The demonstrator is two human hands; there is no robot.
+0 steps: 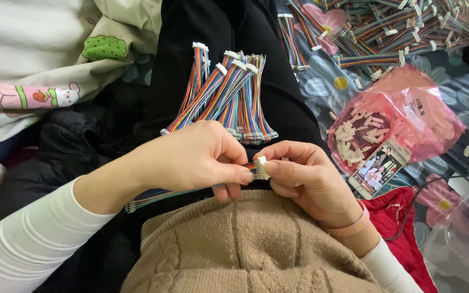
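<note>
Rainbow-coloured ribbon cable (191,191) is pinched in the left hand (191,157), while the right hand (305,176) presses a small white connector (261,164) onto its end. Just above the hands, a finished bundle (229,97) lies on the black lap (278,81); many loose connectors fill the pink bag (430,116) to the right.

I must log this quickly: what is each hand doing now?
Left hand: closed, holding the rainbow ribbon cable.
Right hand: closed, pinching the white connector at the cable's end.
</note>
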